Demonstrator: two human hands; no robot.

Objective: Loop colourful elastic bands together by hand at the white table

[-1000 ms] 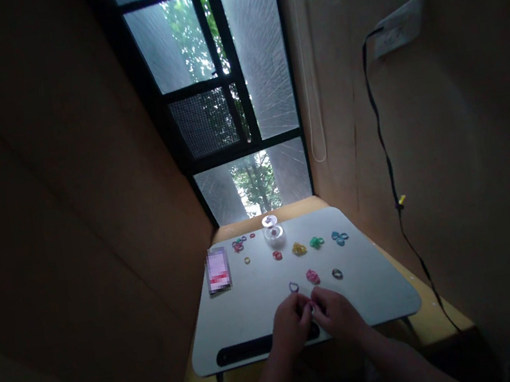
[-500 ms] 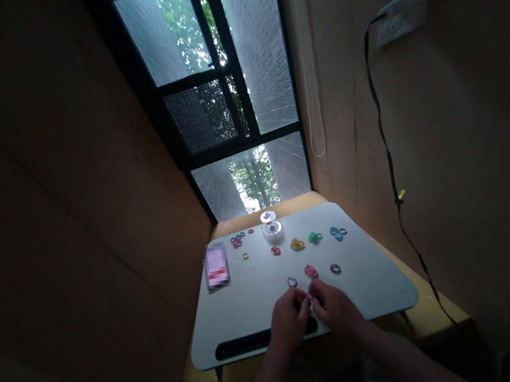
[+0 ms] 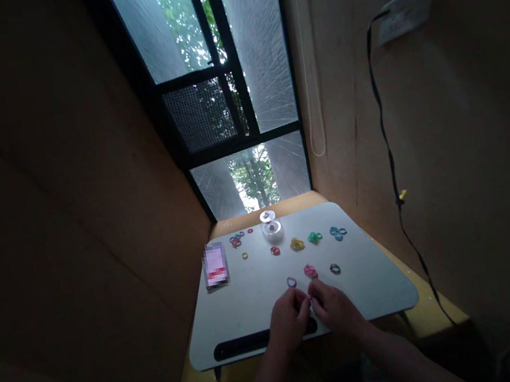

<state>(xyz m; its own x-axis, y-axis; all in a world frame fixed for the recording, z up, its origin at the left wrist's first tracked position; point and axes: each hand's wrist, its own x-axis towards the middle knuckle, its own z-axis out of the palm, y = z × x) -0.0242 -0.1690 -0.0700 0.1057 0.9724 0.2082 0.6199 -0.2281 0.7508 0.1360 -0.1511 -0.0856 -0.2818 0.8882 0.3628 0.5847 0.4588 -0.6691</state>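
Observation:
My left hand (image 3: 290, 319) and my right hand (image 3: 336, 309) meet fingertip to fingertip over the front of a white lap table (image 3: 244, 303). Both are closed in a pinch around something tiny and pinkish that I cannot make out. Just beyond the fingers lie a purple band (image 3: 292, 282), a pink pile of bands (image 3: 310, 271) and a dark band (image 3: 335, 269). Farther back sit a red pile (image 3: 275, 251), a yellow pile (image 3: 297, 244), a green pile (image 3: 314, 238) and a blue pile (image 3: 338, 233).
A clear round container (image 3: 272, 230) stands at the table's back edge. Mixed bands (image 3: 236, 240) and one yellow band (image 3: 245, 256) lie left of it. A blurred phone-like object (image 3: 215, 266) is at the left. A black cable (image 3: 388, 155) hangs on the right wall.
Both hands keep nearly the same pinched pose at the same spot. The view has shifted very slightly; nothing on the table has visibly moved.

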